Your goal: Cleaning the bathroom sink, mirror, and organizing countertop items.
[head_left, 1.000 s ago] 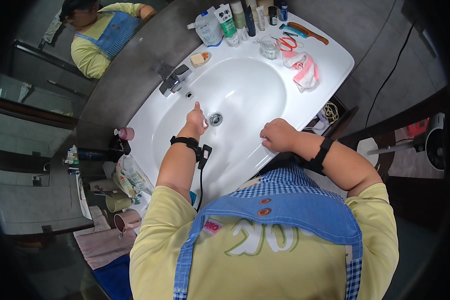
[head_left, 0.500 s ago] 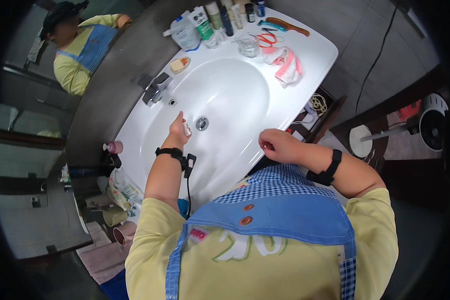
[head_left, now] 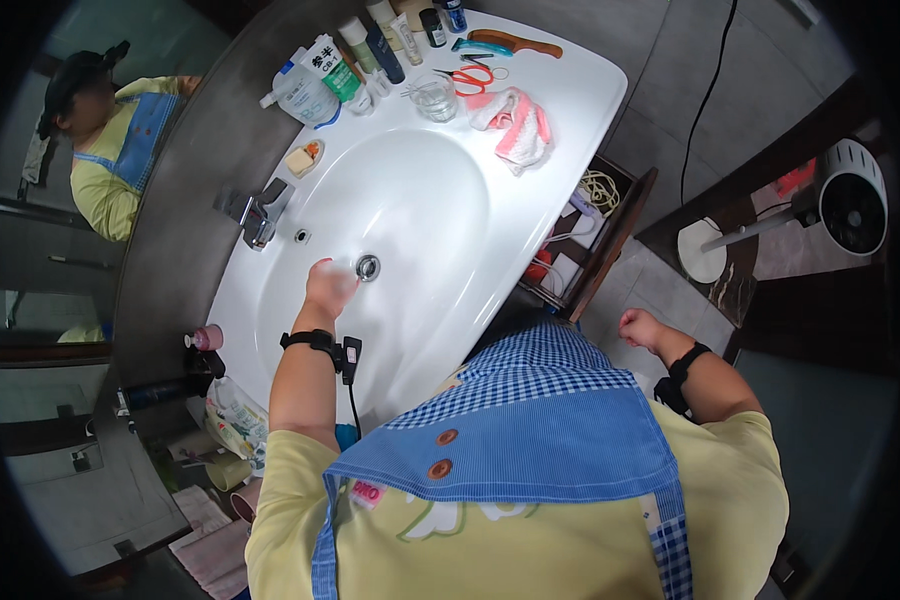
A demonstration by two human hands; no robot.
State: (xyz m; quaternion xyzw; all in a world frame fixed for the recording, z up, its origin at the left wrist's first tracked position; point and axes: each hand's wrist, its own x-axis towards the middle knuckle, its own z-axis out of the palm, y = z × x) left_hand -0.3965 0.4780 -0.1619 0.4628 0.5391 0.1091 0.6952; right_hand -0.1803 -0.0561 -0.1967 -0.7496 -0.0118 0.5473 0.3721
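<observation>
Head view: holding a small whitish item, too blurred to identify, in the bare left hand, left of centre, over the glossy white oval washbasin, just beside the round metal drain. Curled narrow at the bare right hand, right of centre, near the open dark-wood drawer. Farther out, showing a chrome tap at left, orange-handled scissors and a rumpled pink-and-white towel at upper centre.

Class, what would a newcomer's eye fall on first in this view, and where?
The big white sink dominates the upper middle, with the left hand beside its drain. The blue apron stands out below. Red scissors lie near the sink's far end, by a pink-and-white towel.
</observation>
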